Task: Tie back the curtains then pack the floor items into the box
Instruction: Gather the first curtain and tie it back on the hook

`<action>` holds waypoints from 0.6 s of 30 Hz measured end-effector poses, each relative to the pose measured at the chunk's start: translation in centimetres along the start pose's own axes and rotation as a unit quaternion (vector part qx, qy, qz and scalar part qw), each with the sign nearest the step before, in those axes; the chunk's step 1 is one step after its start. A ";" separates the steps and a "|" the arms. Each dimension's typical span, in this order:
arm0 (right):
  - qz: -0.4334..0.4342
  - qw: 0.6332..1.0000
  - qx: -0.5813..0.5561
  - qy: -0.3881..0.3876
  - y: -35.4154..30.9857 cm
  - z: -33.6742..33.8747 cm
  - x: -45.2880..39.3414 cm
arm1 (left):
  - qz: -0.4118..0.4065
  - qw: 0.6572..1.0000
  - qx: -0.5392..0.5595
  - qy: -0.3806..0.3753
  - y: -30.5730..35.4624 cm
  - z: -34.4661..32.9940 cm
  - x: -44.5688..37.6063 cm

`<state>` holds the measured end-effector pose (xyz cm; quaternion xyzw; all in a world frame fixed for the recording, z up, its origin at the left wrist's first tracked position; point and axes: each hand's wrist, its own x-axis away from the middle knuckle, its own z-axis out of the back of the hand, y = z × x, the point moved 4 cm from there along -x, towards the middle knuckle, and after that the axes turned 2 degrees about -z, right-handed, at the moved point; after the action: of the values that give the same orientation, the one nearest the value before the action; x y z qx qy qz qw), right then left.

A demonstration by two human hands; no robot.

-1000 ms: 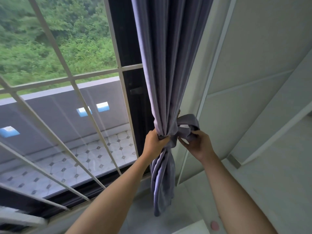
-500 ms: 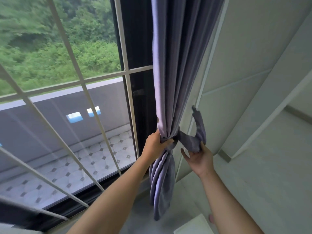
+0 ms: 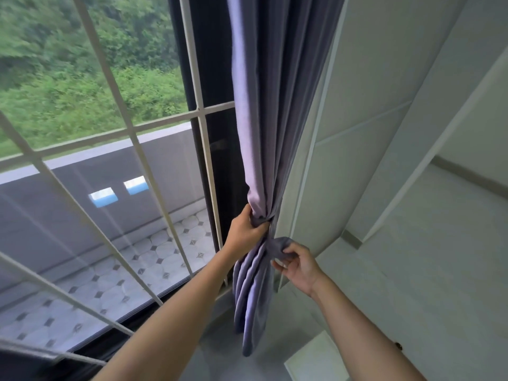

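Counted: one gathered purple-grey fabric curtain (image 3: 264,111). One matching fabric tie-back strip (image 3: 276,247). Two bare hands seen: left hand (image 3: 244,229), right hand (image 3: 298,266). Two blue-white rectangular panels (image 3: 103,197) noted outside. One white metal window grille (image 3: 132,133).

At the bottom of your frame, the grey floor (image 3: 220,364) carries a pale flat panel (image 3: 316,361) at lower right.

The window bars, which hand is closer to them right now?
Left. The left hand grips the gathered curtain right beside the window bars; the right hand pinches the tieback on the curtain's far, wall side.
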<state>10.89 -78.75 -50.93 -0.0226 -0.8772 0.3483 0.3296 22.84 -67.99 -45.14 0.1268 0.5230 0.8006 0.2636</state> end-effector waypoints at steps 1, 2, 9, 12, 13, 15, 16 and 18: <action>0.002 1.000 -0.001 0.006 0.2 0.1 0.0 | 0.002 1.000 -0.001 -0.009 -0.1 0.0 0.1; 0.003 1.000 -0.002 0.008 0.4 0.0 0.1 | 0.005 1.000 -0.002 -0.018 -0.2 0.1 0.2; 0.014 0.998 0.067 0.013 0.5 -0.8 0.5 | 0.016 0.997 -0.009 -0.071 -0.8 0.7 0.9; 0.017 0.996 0.090 0.003 0.4 -1.1 0.6 | 0.016 0.998 -0.038 -0.052 -0.6 0.9 1.4; 0.018 0.996 0.091 0.006 0.5 -1.2 0.6 | 0.018 0.998 -0.044 -0.036 -0.6 1.0 1.5; 0.019 0.996 0.089 0.010 0.7 -1.2 0.5 | 0.026 0.997 -0.065 -0.015 -0.5 1.0 1.6; 0.019 0.996 0.087 0.009 0.8 -1.2 0.6 | 0.030 0.997 -0.075 -0.017 -0.5 1.0 1.6; 0.020 0.996 0.085 0.002 0.8 -1.1 0.6 | 0.032 0.995 -0.090 -0.025 -0.5 1.0 1.7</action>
<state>10.91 -77.29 -50.46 -0.0126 -0.8432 0.4284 0.3246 22.06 -66.18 -45.26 0.1394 0.4374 0.8490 0.2616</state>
